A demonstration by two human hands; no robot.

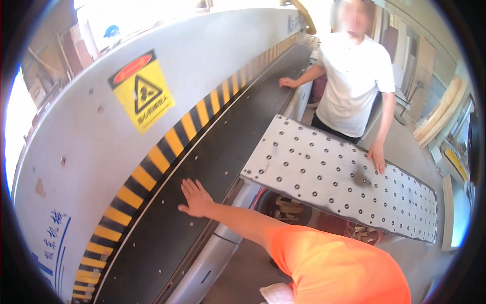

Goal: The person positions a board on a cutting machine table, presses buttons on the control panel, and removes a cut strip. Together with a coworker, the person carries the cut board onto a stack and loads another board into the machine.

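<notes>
My right hand (pixel 197 198) rests palm down on the long black work surface (pixel 162 243) of a machine, fingers spread, holding nothing. Its bare forearm runs back to an orange sleeve (pixel 324 258). My left hand is out of view. By the sleeve, at the lower edge, a whitish cloth-like thing (pixel 277 294) shows in part. Beyond the black surface stands the grey machine beam (pixel 202 61), its lower edge striped yellow and black. Right of my hand, a pale side table (pixel 304 157) dotted with round fittings juts out from the machine.
A co-worker in a white shirt (pixel 352 86) stands behind the side table. One hand (pixel 376 158) touches its edge; the other (pixel 288 82) is by the black surface. A grey lump or stain (pixel 361 180) marks the table. Wood scraps (pixel 288 209) lie beneath it; boards (pixel 422 71) lean behind.
</notes>
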